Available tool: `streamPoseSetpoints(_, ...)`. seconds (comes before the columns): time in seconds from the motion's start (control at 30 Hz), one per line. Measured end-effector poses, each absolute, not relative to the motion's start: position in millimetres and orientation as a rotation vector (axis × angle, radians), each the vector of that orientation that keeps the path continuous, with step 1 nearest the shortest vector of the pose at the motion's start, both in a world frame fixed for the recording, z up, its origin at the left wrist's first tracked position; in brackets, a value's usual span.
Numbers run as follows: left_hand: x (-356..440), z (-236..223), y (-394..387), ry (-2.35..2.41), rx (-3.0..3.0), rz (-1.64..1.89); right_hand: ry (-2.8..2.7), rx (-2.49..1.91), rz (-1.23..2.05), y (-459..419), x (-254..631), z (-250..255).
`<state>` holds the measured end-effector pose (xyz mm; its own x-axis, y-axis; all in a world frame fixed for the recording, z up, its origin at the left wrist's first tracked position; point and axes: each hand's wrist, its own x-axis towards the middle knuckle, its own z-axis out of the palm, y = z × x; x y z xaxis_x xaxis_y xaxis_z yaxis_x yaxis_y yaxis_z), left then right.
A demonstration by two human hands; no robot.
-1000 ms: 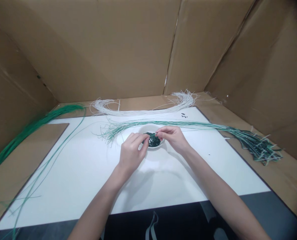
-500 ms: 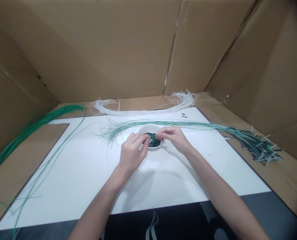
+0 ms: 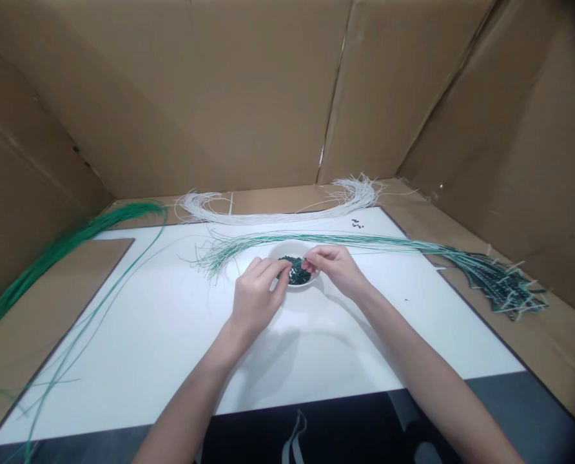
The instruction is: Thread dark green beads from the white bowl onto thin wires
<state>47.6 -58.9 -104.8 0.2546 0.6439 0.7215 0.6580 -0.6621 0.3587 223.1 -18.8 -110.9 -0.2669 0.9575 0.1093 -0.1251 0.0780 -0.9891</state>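
A white bowl (image 3: 294,247) holds many small dark green beads (image 3: 298,274). Over its left rim, my left hand (image 3: 261,287) has thumb and forefinger pinched together; what lies between them is too small to make out. My right hand (image 3: 336,265) is closed in a similar pinch over the bowl's right side, with something tiny and dark perhaps at the fingertips. The two sets of fingertips are a short way apart above the beads. Just behind the bowl runs a bundle of thin green strands (image 3: 316,238).
The bundle ends at the right in dark beaded lengths with white tips (image 3: 510,287). White strands (image 3: 278,218) curve along the back. Green strands (image 3: 65,248) lie at the left. Several loose dark beads (image 3: 358,223) rest on the white board (image 3: 162,335). Cardboard walls (image 3: 195,96) enclose the table.
Hardly anything differs. My right fingertips have shifted very slightly; my left hand keeps its pinch over the bowl.
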Motion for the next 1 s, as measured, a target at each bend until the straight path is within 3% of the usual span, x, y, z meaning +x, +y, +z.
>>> streamPoseSetpoints(0.7,48.5,-107.3,-58.2,-1.326,-2.495,-1.384,-1.424,-1.005,1.301,-25.6,217.7,-104.3)
streamPoseSetpoints(1.0,50.9,-96.0,-61.0,-1.891,-2.611,-1.513,-1.462,-1.016,1.215,-24.8,216.0,-110.6)
